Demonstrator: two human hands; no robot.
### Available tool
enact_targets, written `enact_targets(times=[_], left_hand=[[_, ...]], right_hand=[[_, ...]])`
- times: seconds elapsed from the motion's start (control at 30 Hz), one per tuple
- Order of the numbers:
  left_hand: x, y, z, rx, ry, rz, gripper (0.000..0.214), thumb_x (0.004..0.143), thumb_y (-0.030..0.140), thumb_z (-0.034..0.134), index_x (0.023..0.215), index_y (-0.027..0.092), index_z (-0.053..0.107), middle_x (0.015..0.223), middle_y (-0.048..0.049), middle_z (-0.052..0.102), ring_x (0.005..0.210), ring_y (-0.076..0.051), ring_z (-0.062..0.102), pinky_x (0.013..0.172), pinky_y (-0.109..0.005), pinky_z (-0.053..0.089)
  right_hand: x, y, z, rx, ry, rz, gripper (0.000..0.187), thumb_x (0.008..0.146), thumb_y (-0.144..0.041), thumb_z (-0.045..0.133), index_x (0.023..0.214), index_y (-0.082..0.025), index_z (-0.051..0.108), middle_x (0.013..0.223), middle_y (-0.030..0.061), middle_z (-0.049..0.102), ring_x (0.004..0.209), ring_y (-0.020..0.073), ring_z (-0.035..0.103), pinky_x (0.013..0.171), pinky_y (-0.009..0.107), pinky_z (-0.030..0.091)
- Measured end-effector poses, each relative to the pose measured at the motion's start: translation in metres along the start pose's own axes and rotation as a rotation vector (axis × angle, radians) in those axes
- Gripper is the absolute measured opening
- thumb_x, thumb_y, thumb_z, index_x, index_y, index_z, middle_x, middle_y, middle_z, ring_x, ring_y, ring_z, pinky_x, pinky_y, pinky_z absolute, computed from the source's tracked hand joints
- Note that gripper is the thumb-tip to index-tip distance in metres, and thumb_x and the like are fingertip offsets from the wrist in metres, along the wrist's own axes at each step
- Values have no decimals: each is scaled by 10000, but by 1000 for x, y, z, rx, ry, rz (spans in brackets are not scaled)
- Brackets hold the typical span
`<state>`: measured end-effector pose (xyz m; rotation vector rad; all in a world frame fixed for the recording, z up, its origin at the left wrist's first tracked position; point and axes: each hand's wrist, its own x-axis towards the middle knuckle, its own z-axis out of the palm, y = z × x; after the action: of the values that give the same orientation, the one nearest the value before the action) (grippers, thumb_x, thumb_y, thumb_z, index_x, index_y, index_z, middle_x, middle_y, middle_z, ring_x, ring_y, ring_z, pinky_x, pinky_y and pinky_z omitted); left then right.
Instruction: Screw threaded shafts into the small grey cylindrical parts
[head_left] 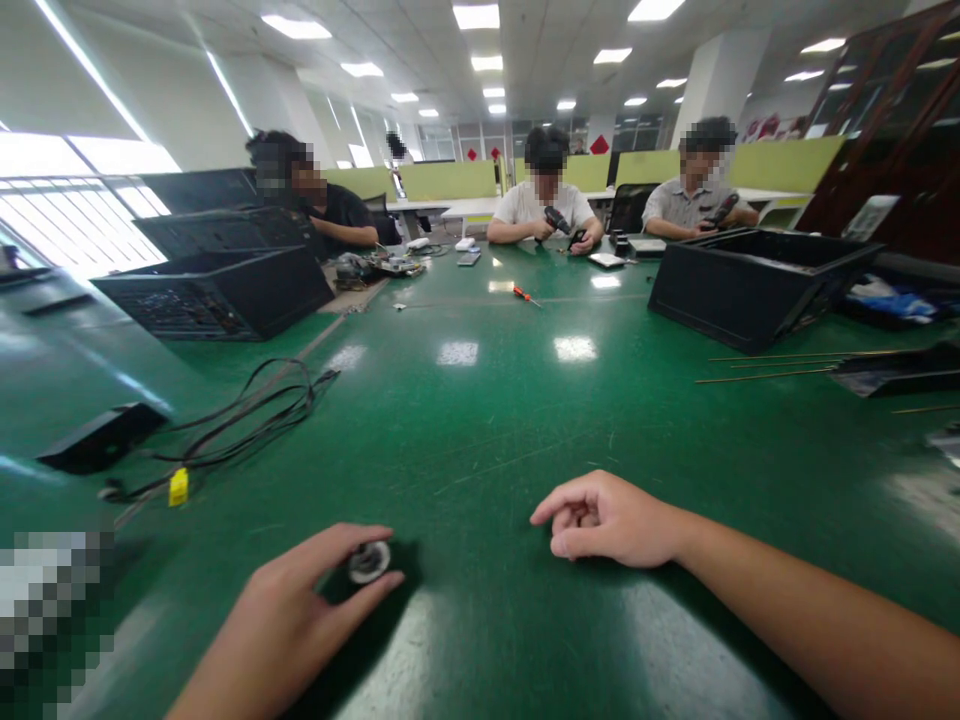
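– Grey and black, the round part (369,562) sits lower left of centre; who holds it?
– The left hand (291,592), pinching it; the right hand (619,522), loosely curled, looks empty. An edge-only pinch should hold steadiest.

On the green counter (465,430), the left hand (296,590) holds a small round part (369,563) at 7 o'clock; the right hand (611,522), loosely curled, is at 5; an orange screwdriver (525,295) lies at 1; dark cables (306,395) between 8 and 9.
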<state>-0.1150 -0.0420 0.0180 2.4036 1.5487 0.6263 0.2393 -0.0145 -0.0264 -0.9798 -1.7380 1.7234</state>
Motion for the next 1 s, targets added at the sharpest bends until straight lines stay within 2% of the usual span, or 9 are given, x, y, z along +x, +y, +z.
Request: enact_targets(times=[0.07,0.13,0.2,0.27,0.37,0.47,0.6,0.83,1.0], left_hand=[[28,28,17,-49,-183,103,265,885,434,669,1084,261,698,1038,-21,732,929,-202,693,823,-273,547],[54,56,32,-78,-322,228,314,904,359,650,1204,268,660,1066,-33,721,951,-199,686,832,-276,535],[73,75,44,-68,-374,305,456,894,319,661,1339,272,570,1123,-51,710,996,-222,679,857,-307,526],[82,83,52,-85,-353,285,599,858,305,701,1410,270,473,1160,-55,704,1025,-241,674,874,-337,519],[82,78,60,-160,-314,202,497,809,292,739,1261,248,537,1077,-33,714,950,-223,680,811,-320,516],[76,69,63,-204,-306,243,257,810,263,713,1044,222,617,961,-17,699,858,-193,657,747,-293,492],[72,64,63,-249,-298,343,271,846,270,678,1113,233,648,964,-23,691,887,-191,639,793,-307,483],[73,66,69,-303,-258,280,332,840,285,712,1163,239,652,1003,-21,706,928,-200,652,825,-325,481],[71,65,72,-314,-251,301,317,831,296,726,1136,228,679,969,-26,713,899,-203,655,807,-325,478]], right_hand=[[-1,0,1,-18,30,-21,414,777,-331,801,1130,-137,707,783,14,680,616,87,568,587,200,422],[-2,-1,1,-39,72,-51,443,757,-320,818,1140,-134,697,778,6,673,604,84,551,583,201,420],[-2,-1,1,-74,108,-86,425,736,-313,833,1097,-128,706,753,0,662,613,95,557,594,211,437],[-1,-1,0,-132,134,-121,363,725,-317,837,1015,-129,724,736,-2,650,638,113,573,613,225,456],[0,-1,0,-224,163,-131,383,728,-307,828,1062,-155,717,761,-7,655,633,116,581,621,235,471],[0,-1,2,-369,242,-178,433,693,-296,851,1088,-174,720,853,11,672,620,112,593,638,251,486],[-1,0,4,-437,240,-225,437,692,-304,857,1091,-188,721,936,33,666,642,120,611,658,265,504],[-3,-4,4,-526,232,-249,355,755,-312,811,1078,-191,725,894,36,666,714,153,612,675,274,483],[-5,-5,7,-560,257,-287,274,781,-271,778,1039,-193,724,901,39,681,753,165,621,694,277,474]])
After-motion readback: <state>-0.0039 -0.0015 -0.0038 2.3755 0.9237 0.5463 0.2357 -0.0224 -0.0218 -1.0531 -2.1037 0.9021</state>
